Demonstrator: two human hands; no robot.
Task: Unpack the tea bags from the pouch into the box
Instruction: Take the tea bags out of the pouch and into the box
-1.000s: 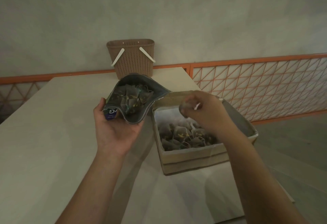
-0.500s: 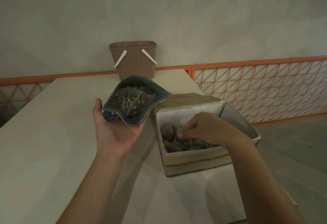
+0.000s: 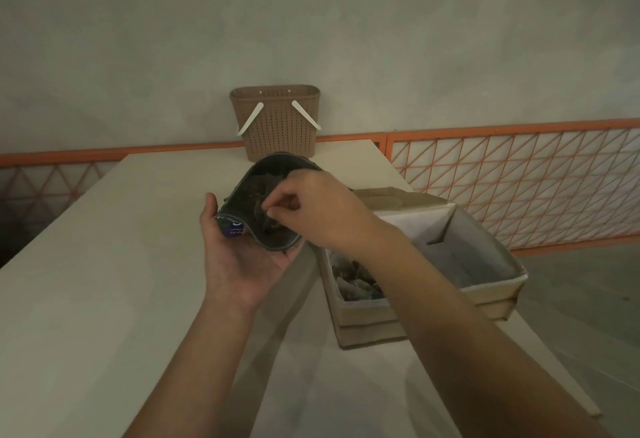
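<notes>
Above the tabletop [image 3: 104,299], the left hand [image 3: 239,257] cradles the open pouch [image 3: 263,202], fingers curled beneath; the right hand [image 3: 322,209] pinches a tea bag [image 3: 260,209] inside. Beside it, the box [image 3: 502,295] already holds several tea bags [image 3: 356,283]; more likely remain in the pouch.

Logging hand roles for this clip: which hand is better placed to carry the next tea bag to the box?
Right. The right hand is already at the pouch mouth, fingers pinching a tea bag, and the box sits on its side. The left hand is occupied holding the pouch.
</notes>
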